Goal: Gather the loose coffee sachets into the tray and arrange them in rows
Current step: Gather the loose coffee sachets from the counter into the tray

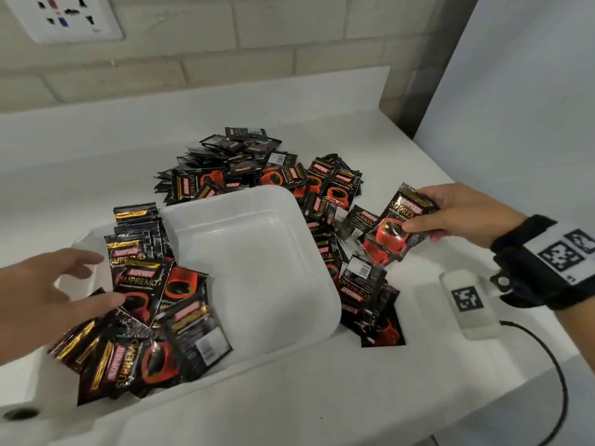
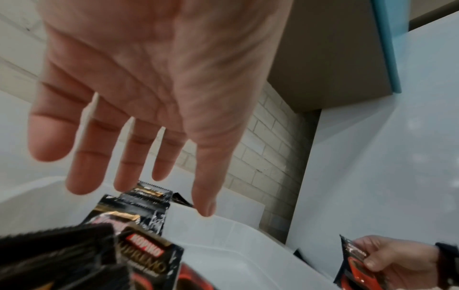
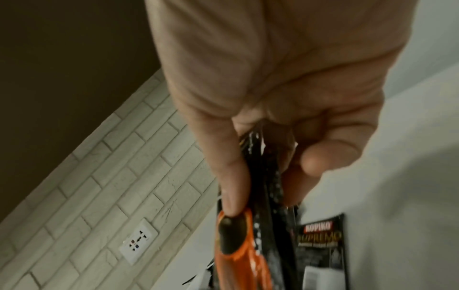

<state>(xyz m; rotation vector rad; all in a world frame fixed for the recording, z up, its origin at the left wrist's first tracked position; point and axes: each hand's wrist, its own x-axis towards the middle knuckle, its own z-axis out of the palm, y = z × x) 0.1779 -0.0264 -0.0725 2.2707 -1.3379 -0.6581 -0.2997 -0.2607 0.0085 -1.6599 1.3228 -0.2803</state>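
Note:
A white plastic tray [image 1: 277, 262] sits mid-counter. Black-and-red coffee sachets stand in a row [image 1: 138, 226] at its back left, and a jumble [image 1: 145, 333] spills over its front left corner. A loose pile [image 1: 257, 165] lies behind the tray, with more sachets [image 1: 363, 284] along its right side. My left hand [image 1: 108, 280] hovers open, fingers spread [image 2: 183, 194], over the sachets in the tray and holds nothing. My right hand [image 1: 413, 207] is right of the tray, thumb and fingers pinching a few held sachets [image 1: 396, 233] [image 3: 250, 245] above the loose ones.
A white marker-tagged device [image 1: 468, 304] with a black cable [image 1: 553, 375] lies at the counter's right front. A wall socket [image 1: 67, 17] is on the brick wall, a pale panel [image 1: 515, 91] stands at the right, and a round hole [image 1: 21, 413] is at the front left.

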